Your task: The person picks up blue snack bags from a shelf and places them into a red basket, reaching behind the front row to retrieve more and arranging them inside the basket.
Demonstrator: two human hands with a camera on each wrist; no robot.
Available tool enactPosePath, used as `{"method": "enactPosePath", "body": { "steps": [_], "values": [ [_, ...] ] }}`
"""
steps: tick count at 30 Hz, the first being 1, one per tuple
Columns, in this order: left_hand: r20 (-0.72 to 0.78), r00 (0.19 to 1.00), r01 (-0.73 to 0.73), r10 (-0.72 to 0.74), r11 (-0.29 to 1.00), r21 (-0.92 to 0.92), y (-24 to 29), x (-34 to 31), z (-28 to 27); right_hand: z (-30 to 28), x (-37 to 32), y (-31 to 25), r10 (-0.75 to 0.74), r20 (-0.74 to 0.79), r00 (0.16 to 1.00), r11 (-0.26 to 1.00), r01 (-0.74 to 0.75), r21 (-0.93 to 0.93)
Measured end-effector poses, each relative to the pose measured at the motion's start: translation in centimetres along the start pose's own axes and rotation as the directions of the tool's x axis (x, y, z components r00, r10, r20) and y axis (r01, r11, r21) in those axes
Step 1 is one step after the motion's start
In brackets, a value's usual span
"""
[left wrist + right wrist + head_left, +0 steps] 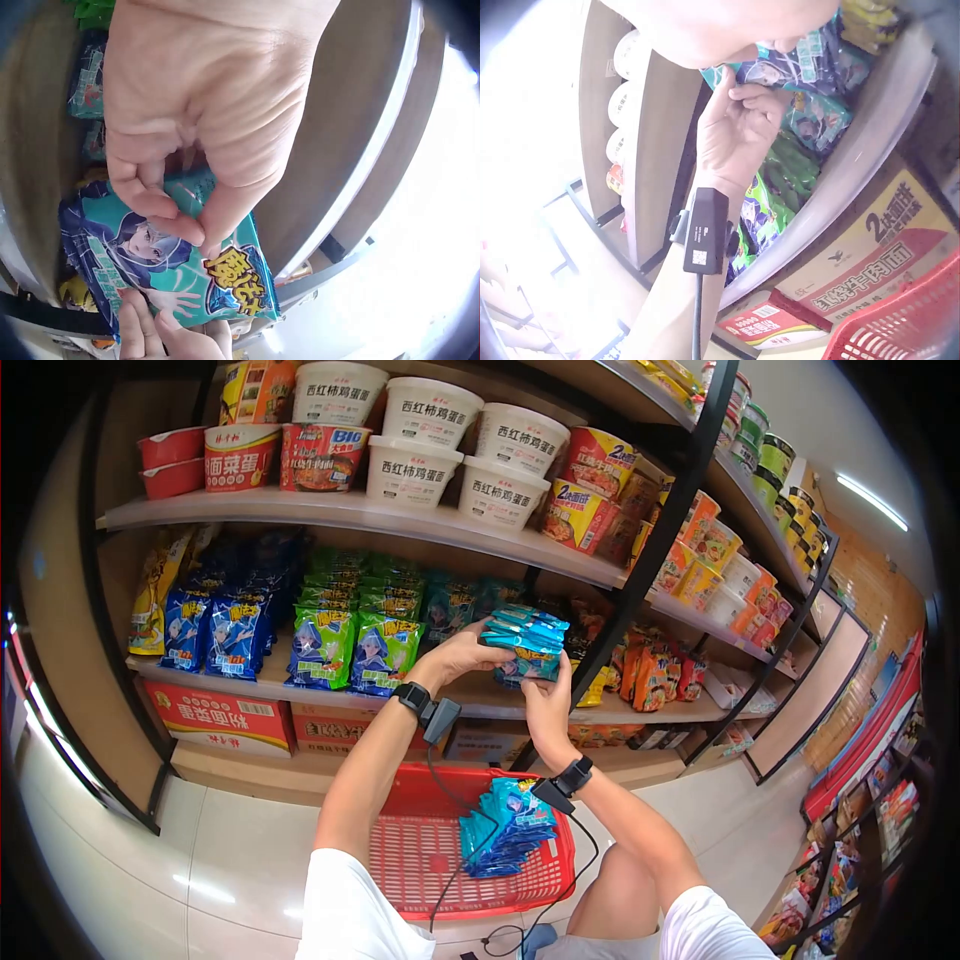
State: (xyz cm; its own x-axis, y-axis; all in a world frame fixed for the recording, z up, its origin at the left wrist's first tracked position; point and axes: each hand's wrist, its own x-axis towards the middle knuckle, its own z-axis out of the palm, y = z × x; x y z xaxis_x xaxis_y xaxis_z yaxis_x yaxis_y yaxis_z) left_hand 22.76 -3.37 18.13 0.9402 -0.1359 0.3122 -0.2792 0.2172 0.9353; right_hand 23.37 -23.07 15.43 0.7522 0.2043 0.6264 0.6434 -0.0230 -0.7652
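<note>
A small stack of teal snack packets (530, 638) is held up between both hands, in front of the lower shelf. My left hand (462, 658) grips the stack from its left side, thumb over the near face. From below and to the right, my right hand (547, 705) holds the same stack with its thumb on the front. Close up in the left wrist view, the front packet (176, 262) shows a cartoon figure and yellow lettering. On the floor below, a red shopping basket (400, 890) contains a pile of similar teal and blue packets (512, 825).
Green packets (325, 645) and blue packets (235, 630) stand in rows on the lower shelf. Above are white noodle tubs (410, 468). A black shelf post (640, 545) rises just right of the hands. Cartons (220, 718) sit underneath, and cables hang over the basket.
</note>
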Motion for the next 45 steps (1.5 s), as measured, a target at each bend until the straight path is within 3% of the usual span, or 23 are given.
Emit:
{"method": "enactPosePath", "body": {
  "steps": [13,20,24,27,28,31,34,37,40,43,45],
  "values": [
    [0.025,0.997,-0.076,0.072,0.976,0.203,0.2,-1.0,3.4,-2.1,-1.5,1.2,-0.027,-0.059,0.998,0.995,0.033,0.093],
    [-0.076,0.996,-0.013,0.041,0.942,0.336,1.2,-2.9,5.7,-3.0,-2.6,1.6,0.068,-0.044,0.997,0.941,-0.05,0.336],
    [-0.117,0.992,-0.027,0.054,0.975,0.221,0.7,-4.1,6.6,-4.2,-3.1,0.6,0.123,0.021,0.992,0.938,-0.123,0.325],
    [-0.225,0.97,0.164,-0.093,0.934,0.318,1.9,-5.4,7.3,-5.0,-3.7,0.1,0.149,0.075,0.986,0.946,-0.164,0.281],
    [-0.244,0.963,0.184,-0.113,0.939,0.291,2.2,-6.1,7.7,-5.3,-4.0,-0.1,0.143,0.099,0.985,0.959,-0.163,0.231],
    [-0.267,0.954,0.247,-0.136,0.86,0.446,2.5,-7.5,7.4,-6.0,-4.9,-1.0,0.191,0.195,0.962,0.961,-0.224,0.162],
    [-0.331,0.917,0.383,-0.223,0.729,0.567,2.4,-9.5,7.8,-5.1,-6.4,1.7,0.098,0.211,0.973,0.967,-0.143,0.212],
    [-0.408,0.852,0.518,-0.329,0.65,0.556,1.2,-11.3,8.4,-5.0,-8.5,2.7,0.247,0.354,0.902,0.934,-0.319,0.162],
    [-0.322,0.788,0.613,-0.524,0.624,0.484,-3.0,-13.2,5.5,-4.1,-11.3,4.6,0.35,0.424,0.835,0.903,-0.421,0.084],
    [-0.367,0.565,0.802,-0.739,0.387,0.455,-6.8,-14.7,3.5,-3.1,-14.2,7.5,0.545,0.49,0.68,0.821,-0.552,-0.148],
    [-0.326,0.469,0.881,-0.821,0.407,0.243,-10.1,-16.3,3.0,-2.6,-15.5,8.1,0.662,0.479,0.577,0.746,-0.572,-0.341]
  ]
}}
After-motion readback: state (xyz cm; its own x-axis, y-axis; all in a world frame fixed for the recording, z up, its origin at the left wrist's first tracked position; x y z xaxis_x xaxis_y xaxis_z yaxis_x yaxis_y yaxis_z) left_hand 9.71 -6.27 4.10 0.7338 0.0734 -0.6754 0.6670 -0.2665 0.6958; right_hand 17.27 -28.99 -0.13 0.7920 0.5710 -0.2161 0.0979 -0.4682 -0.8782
